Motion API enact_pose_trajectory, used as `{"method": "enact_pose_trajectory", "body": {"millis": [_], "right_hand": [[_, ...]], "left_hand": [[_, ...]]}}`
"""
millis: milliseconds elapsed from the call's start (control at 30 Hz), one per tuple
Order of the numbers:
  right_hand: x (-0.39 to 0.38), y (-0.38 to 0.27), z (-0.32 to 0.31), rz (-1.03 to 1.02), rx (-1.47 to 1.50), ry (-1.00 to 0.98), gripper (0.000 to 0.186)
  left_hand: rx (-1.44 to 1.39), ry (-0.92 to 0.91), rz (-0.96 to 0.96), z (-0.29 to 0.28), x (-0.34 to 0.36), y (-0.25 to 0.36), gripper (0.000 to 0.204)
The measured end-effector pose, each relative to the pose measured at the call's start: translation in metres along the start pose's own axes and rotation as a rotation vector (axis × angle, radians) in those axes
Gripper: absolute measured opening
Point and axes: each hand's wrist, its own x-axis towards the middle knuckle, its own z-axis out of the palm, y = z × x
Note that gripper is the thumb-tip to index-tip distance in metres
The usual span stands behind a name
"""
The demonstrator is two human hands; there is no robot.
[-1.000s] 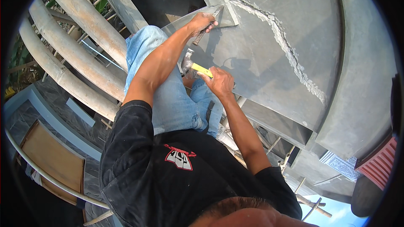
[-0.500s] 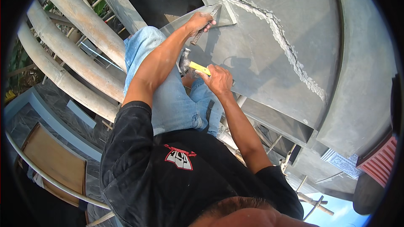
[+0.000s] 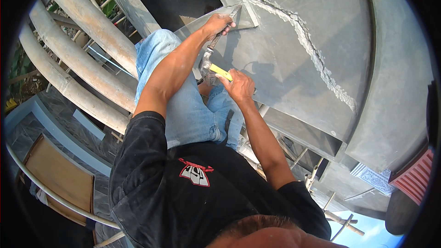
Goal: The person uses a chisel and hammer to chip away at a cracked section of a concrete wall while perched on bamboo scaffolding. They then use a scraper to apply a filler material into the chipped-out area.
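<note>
My left hand (image 3: 217,25) is closed around a ribbed steel chisel (image 3: 214,42), its far tip against the grey plastered wall (image 3: 285,69) near a raised ridge. In my right hand (image 3: 240,86) is a claw hammer (image 3: 221,71) with a yellow handle, gripped from the side. The hammer's metal head meets the near end of the chisel, or lies very close to it. From the ridge a rough chipped groove (image 3: 305,36) runs down the wall to the right.
Thick bamboo poles (image 3: 82,59) curve along the left, close to my jeans-covered leg. A dark opening (image 3: 179,0) lies beyond my left hand. Below right, thin bamboo scaffolding (image 3: 317,170) shows beside a ledge. A brown board (image 3: 59,174) stands at lower left.
The hammer head has swung up to the chisel's near end, from a little below it. My left hand and the chisel hold their place.
</note>
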Motion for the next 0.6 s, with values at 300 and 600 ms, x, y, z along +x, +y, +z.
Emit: {"method": "enact_pose_trajectory", "body": {"millis": [300,600], "right_hand": [[-0.002,-0.005,-0.003,0.035,0.049,-0.069,0.043],[-0.002,0.004,0.002,-0.039,0.027,0.010,0.043]], "left_hand": [[-0.023,0.023,-0.006,-0.002,0.000,-0.008,0.013],[-0.009,0.018,-0.020,-0.001,-0.002,-0.005,0.013]]}}
